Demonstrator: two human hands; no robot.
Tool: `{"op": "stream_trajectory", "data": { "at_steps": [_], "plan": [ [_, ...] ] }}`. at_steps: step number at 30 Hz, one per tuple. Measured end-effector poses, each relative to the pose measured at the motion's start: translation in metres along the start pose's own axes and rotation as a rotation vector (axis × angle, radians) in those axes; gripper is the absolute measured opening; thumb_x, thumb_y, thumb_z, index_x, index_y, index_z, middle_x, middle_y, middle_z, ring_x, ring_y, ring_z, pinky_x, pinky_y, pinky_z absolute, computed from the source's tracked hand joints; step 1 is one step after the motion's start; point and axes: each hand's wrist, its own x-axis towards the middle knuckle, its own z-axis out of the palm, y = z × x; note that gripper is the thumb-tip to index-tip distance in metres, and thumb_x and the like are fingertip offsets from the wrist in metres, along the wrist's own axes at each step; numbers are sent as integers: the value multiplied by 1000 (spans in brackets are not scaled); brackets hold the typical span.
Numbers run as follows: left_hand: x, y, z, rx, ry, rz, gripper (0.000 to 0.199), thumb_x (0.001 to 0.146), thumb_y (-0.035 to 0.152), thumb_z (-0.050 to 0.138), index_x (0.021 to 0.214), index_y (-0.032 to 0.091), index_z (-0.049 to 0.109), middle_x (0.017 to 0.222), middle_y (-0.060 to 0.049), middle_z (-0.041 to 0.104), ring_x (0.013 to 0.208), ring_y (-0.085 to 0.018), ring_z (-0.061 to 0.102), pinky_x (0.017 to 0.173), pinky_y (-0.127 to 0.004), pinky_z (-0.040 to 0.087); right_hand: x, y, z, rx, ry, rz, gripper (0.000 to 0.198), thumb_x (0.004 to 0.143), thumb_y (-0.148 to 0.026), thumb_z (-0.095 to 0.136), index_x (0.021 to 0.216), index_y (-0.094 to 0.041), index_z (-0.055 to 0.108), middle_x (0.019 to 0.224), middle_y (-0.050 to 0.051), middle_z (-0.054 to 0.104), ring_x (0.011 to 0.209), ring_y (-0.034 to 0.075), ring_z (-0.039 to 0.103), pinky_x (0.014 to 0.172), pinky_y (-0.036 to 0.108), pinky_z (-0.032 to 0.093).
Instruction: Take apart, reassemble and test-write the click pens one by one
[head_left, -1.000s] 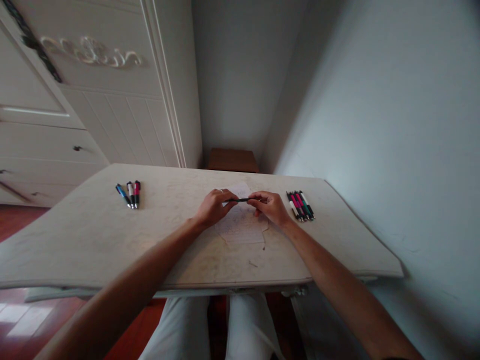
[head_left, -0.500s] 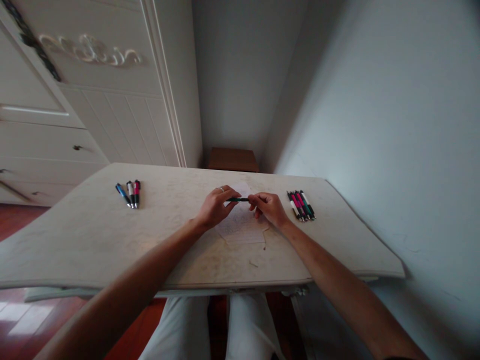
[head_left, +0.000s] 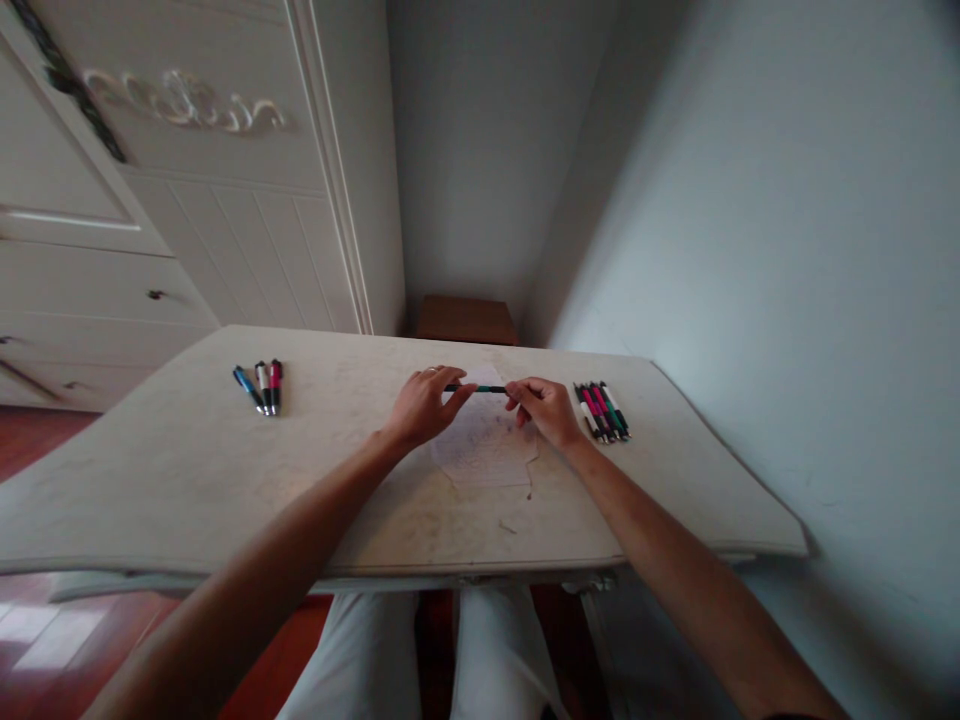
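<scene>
- Pinching the left end of the green-and-black pen [head_left: 491,389] between thumb and fingers with the left hand [head_left: 421,406]; covering much of that end, so not showing exact fingertip contact.
- Pinching the right end by the fingertips with the right hand [head_left: 549,408], keeping clear of the middle of the barrel.
- Holding the pen roughly level, left to right, over the far part of the sheet of paper [head_left: 484,458].
- Possibly slipping free at the right, judging by so small a fingertip hold; likely from twisting or pulling too hard.
- Possibly coming apart under uneven pulling, and dropping small parts onto the sheet of paper or rolling toward the near edge of the table [head_left: 337,505].
- Possibly creasing or dragging the sheet of paper, apparently lying loose, by lowering a hand onto it.
- Noting a row of pens [head_left: 602,412] lying just right of the right hand; possibly scattering from a sudden outward jerk of that wrist.
- Noting three pens [head_left: 260,388] fanning out at far left, well apart from the left hand; risking little, barring a wide leftward sweep.
</scene>
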Motion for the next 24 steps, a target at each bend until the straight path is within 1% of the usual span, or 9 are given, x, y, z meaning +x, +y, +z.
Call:
{"op": "stream_trajectory", "data": {
  "at_steps": [2, 4, 7, 10, 13, 16, 19, 21, 24],
  "plan": [
    [1, -3, 0, -40, -61, 10, 27, 94, 36, 48, 93, 18, 68, 89, -7, 72, 81, -21, 66, 79, -34, 48, 0, 1, -1, -3, 6, -7, 45, 77, -59, 65, 72, -15, 67, 67, 4, 69, 41, 8, 55, 40, 19, 39],
    [1, -5, 1, -82, -76, 37, 23, 93, 34, 52, 89, 19, 68, 88, -6, 73, 80, -20, 65, 78, -33, 48, 0, 1, -2, -11, 9, -5, 46, 77, -60, 65, 71, -15, 66, 66, 4, 68, 41, 9, 55, 39, 19, 39],
    [1, -7, 3, -117, -12, 70, 13, 87, 30, 61, 91, 19, 67, 88, -5, 71, 82, -20, 63, 79, -34, 49, 1, 1, -3, -13, 15, -2, 47, 76, -62, 65, 71, -15, 66, 67, 5, 69, 42, 9, 55, 38, 19, 38],
    [1, -7, 3, -140, 36, 109, 11, 84, 24, 65, 94, 19, 66, 89, -6, 69, 86, -20, 62, 82, -35, 49, 1, -1, -4, -5, 18, -3, 47, 76, -62, 65, 70, -16, 65, 66, 5, 69, 42, 9, 55, 38, 20, 39],
    [0, -6, 3, -152, 55, 126, 26, 82, 26, 68, 106, 19, 62, 100, -8, 67, 96, -22, 61, 88, -38, 49, 0, -5, -4, -14, 35, -2, 48, 75, -64, 64, 68, -17, 64, 65, 5, 68, 42, 10, 55, 39, 20, 40],
    [0, -5, 3, -126, 91, 69, 40, 83, 39, 66, 117, 18, 58, 107, -10, 66, 102, -24, 60, 91, -40, 48, 0, -8, -4, -20, 49, -10, 49, 74, -66, 64, 67, -17, 64, 64, 5, 68, 41, 10, 54, 39, 21, 40],
    [1, -5, 3, -130, 53, -25, 31, 94, 42, 49, 104, 17, 63, 94, -8, 69, 89, -21, 64, 84, -35, 49, 0, -8, -5, -14, 50, -19, 49, 74, -65, 64, 67, -16, 63, 64, 5, 68, 41, 9, 54, 40, 20, 40],
    [1, -7, 2, -144, -5, -68, 35, 97, 38, 40, 88, 17, 66, 78, -5, 69, 75, -19, 63, 75, -32, 48, 0, -6, -5, -4, 47, -20, 48, 75, -63, 64, 67, -16, 63, 64, 4, 67, 41, 9, 54, 40, 20, 40],
    [2, -9, 3, -169, -7, -61, 35, 96, 35, 43, 77, 18, 67, 70, -3, 68, 68, -17, 62, 71, -30, 48, 0, -4, -6, -1, 46, -16, 47, 76, -62, 64, 68, -16, 63, 64, 4, 67, 42, 9, 54, 39, 19, 40]
  ]
}}
